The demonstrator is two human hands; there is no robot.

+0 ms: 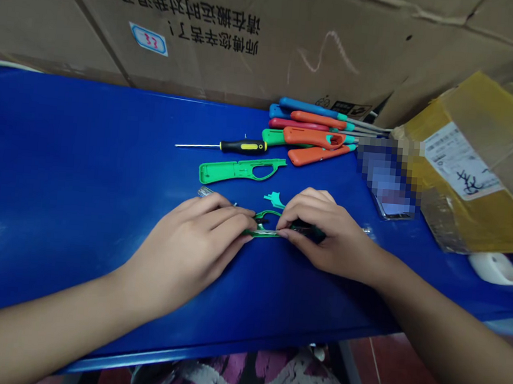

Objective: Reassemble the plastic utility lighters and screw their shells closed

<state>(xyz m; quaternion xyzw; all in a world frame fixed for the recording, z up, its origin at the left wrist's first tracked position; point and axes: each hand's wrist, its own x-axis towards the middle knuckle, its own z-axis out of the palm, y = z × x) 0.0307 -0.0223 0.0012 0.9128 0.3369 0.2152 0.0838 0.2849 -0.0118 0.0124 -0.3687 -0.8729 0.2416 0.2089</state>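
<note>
On the blue table, my left hand (204,229) is closed over the left end of a green lighter casing half (265,234), which has thin wires or small parts lying in it. My right hand (319,232) pinches at the casing's right side, with a dark piece partly covered by its fingers. Just behind the hands lie a teal trigger piece (275,200) and a clear, shiny part (204,192), half hidden by the left hand. Farther back rests the other green casing half (240,170), its hollow side up. Much of the held casing is hidden by my fingers.
A black and yellow screwdriver (244,147) lies behind the green half. Several long-necked lighters (314,138) are piled at the back right, beside a phone (390,188). A taped carton (484,168) and a white object (494,268) stand right; a large cardboard box (197,39) walls the back.
</note>
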